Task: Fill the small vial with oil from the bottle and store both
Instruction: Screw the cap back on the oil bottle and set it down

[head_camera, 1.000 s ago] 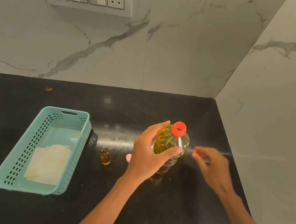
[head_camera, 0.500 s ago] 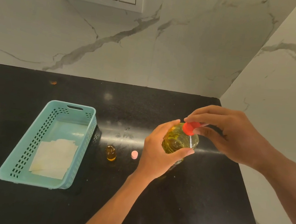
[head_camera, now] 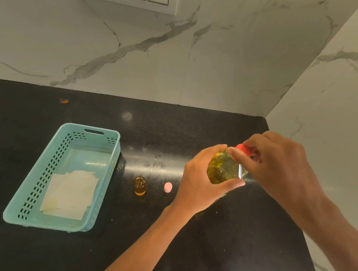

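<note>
The desk is a black, speckled, glossy slab that meets marble walls at 12 and 3 o'clock. Toward 9 o'clock a teal perforated basket sits on it, with pale paper sheets lying flat inside. Just beside the basket at its 3 o'clock stands a small amber vial, uncapped and upright. A pink cap lies near the vial's 3 o'clock, apart from it. Farther toward 3 o'clock is the oil bottle with its red cap; its base is hidden. An orange speck marks the desk at 11 o'clock.
</note>
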A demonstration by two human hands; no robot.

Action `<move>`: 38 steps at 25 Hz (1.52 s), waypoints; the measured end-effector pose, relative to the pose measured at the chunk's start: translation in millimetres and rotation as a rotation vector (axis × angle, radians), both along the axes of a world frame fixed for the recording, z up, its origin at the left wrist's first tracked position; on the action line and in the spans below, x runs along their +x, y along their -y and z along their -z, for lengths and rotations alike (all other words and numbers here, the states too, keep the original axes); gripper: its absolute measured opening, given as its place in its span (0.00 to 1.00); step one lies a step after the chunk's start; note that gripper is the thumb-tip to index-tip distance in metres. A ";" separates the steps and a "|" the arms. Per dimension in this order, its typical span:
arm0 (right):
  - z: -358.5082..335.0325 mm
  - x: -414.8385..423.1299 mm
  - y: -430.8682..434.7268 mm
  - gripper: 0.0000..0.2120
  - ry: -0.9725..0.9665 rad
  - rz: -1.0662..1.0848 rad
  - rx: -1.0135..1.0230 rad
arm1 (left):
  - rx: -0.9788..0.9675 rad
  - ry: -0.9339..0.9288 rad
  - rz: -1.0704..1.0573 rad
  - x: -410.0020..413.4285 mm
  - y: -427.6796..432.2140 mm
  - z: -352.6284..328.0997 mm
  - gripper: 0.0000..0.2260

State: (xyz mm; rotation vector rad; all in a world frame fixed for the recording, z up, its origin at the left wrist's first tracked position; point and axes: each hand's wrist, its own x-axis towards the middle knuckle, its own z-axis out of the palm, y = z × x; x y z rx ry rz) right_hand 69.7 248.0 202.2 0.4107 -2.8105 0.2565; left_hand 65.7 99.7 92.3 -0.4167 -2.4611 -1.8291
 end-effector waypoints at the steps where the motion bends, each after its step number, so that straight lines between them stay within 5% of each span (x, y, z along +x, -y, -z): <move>1: 0.8 0.5 3.6 0.25 -0.010 0.033 0.037 | -0.003 -0.005 0.001 -0.7 1.1 0.3 0.32; 5: -32.9 -15.2 -13.5 0.16 0.272 -0.208 0.032 | -0.001 -0.012 0.055 -5.8 6.2 -2.8 0.32; 8: -41.5 -26.2 -20.4 0.11 0.294 -0.371 0.124 | 0.000 -0.005 0.079 -5.8 5.1 -5.9 0.31; 16: -20.4 -15.9 2.8 0.09 0.159 -0.033 0.338 | -0.028 -0.028 0.028 -4.7 -1.9 -6.1 0.32; 19: -26.5 -17.4 -1.0 0.08 0.191 -0.156 0.341 | -0.016 -0.035 0.058 -5.9 1.1 -4.9 0.31; 27: -25.5 -41.1 -15.1 0.26 0.160 -0.496 0.460 | 0.003 -0.038 0.070 -5.2 3.7 -3.3 0.32; 35: -9.4 -24.8 0.0 0.43 0.148 -0.218 0.502 | 0.005 -0.049 0.051 -4.6 3.7 -4.0 0.30; 38: -23.1 -35.0 -5.2 0.41 0.231 -0.224 0.474 | 0.026 -0.059 0.074 -4.6 3.5 -3.9 0.30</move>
